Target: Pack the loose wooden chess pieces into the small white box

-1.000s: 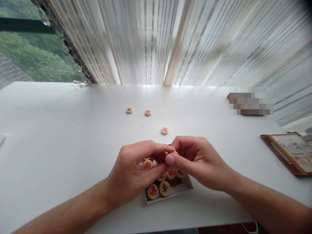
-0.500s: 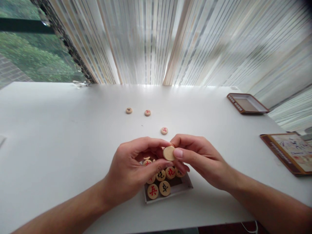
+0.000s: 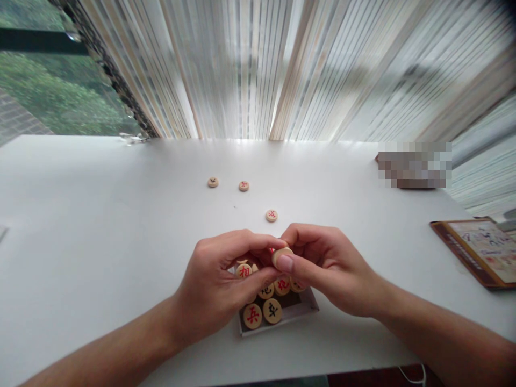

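Note:
Between my two hands, above the box, is a round wooden xiangqi piece (image 3: 279, 257), tilted, with a bit of red marking showing at its left. My left hand (image 3: 229, 269) grips it at the fingertips. My right hand (image 3: 328, 266) pinches the same piece, its thumb across the pale side. Under the hands sits a shallow open box (image 3: 282, 322) with several xiangqi pieces in it. A red-marked piece (image 3: 252, 316) and a black-marked piece (image 3: 272, 311) lie at its near side. My fingers cover the far part of the box.
Farther back on the white table (image 3: 100, 226) lie a black-marked piece (image 3: 213, 183) and two red-marked pieces (image 3: 244, 186). To the right is a brown box lid (image 3: 479, 252); behind it, a pixelated object (image 3: 415, 166). Striped curtains (image 3: 242, 70) hang along the back edge.
The piece in my fingers has turned and shifted slightly right, and my right thumb now lies farther over it. The pieces on the table and in the box stay put.

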Demonstrator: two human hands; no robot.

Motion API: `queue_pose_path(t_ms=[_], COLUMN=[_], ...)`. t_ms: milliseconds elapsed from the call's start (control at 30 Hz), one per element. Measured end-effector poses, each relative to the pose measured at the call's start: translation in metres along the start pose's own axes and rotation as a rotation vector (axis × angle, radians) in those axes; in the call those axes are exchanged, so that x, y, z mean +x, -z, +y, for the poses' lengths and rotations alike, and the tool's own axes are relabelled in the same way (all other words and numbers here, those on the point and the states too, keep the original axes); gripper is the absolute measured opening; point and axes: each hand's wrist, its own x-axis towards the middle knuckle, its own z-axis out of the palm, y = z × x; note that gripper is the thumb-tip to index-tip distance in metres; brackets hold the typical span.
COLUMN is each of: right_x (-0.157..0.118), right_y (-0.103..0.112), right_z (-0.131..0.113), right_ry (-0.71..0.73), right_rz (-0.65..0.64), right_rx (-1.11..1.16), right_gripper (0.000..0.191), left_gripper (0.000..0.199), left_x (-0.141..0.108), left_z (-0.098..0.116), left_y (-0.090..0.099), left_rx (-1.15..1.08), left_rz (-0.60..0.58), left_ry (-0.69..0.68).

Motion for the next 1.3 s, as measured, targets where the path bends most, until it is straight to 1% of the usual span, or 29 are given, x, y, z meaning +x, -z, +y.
queue_pose_path(t_ms=[133, 300, 433, 533, 633, 667, 700, 733, 833, 900, 967, 1033, 1100, 1167, 1233, 1300], right_x=[-0.001, 0.0, 0.002, 0.002, 0.003, 0.004, 0.005, 0.006, 0.012, 0.017, 0.02, 0.023, 0.025, 0.025, 0.026, 0.025], right_y=[0.0, 0.002, 0.004, 0.003, 0.002, 0.001, 0.002, 0.003, 0.009, 0.016, 0.023, 0.029, 0.033, 0.035, 0.036, 0.036], right_z=[-0.003, -0.004, -0.003, -0.002, -0.001, -0.001, -0.001, -0.001, 0.0, 0.002, 0.004, 0.005, 0.006, 0.006, 0.006, 0.005], right_ry=[0.033, 0.032, 0.029, 0.028, 0.029, 0.036, 0.047, 0.063, 0.114, 0.144, 0.168, 0.18, 0.179, 0.178, 0.175, 0.162], right_rz=[0.004, 0.001, -0.008, -0.009, 0.022, 0.037, 0.057, 0.083, 0.182, 0.24, 0.284, 0.314, 0.328, 0.33, 0.331, 0.332], right_rx=[-0.026, -0.036, 0.018, 0.069, 0.058, 0.06, 0.067, 0.077, 0.079, 0.057, 0.051, 0.068, 0.088, 0.093, 0.086, 0.08], right_gripper=[0.026, 0.025, 0.028, 0.029, 0.028, 0.028, 0.028, 0.028, 0.03, 0.033, 0.034, 0.034, 0.033, 0.032, 0.031, 0.03], left_gripper=[0.026, 0.021, 0.022, 0.022, 0.02, 0.022, 0.029, 0.041, 0.09, 0.115, 0.135, 0.15, 0.159, 0.16, 0.153, 0.139], left_x=[0.0, 0.001, 0.001, 0.001, 0.003, 0.004, 0.005, 0.006, 0.007, 0.005, 0.0, -0.006, -0.011, -0.014, -0.014, -0.012], left_z=[0.0, 0.001, 0.002, 0.001, 0.0, 0.0, 0.0, 0.0, 0.002, 0.003, 0.005, 0.005, 0.004, 0.002, 0.001, 0.001], left_y=[0.0, 0.001, 0.002, 0.003, 0.004, 0.005, 0.007, 0.008, 0.013, 0.014, 0.014, 0.011, 0.01, 0.009, 0.009, 0.01], left_rx=[0.012, 0.022, 0.027, 0.048, 0.104, 0.14, 0.185, 0.237, 0.414, 0.53, 0.636, 0.722, 0.786, 0.83, 0.861, 0.871], left_rz=[0.002, -0.001, -0.015, -0.028, -0.046, -0.053, -0.063, -0.076, -0.158, -0.237, -0.319, -0.392, -0.439, -0.46, -0.474, -0.49], left_ry=[-0.011, -0.004, -0.005, -0.04, -0.098, -0.113, -0.119, -0.115, -0.083, -0.089, -0.104, -0.11, -0.104, -0.083, -0.032, 0.027])
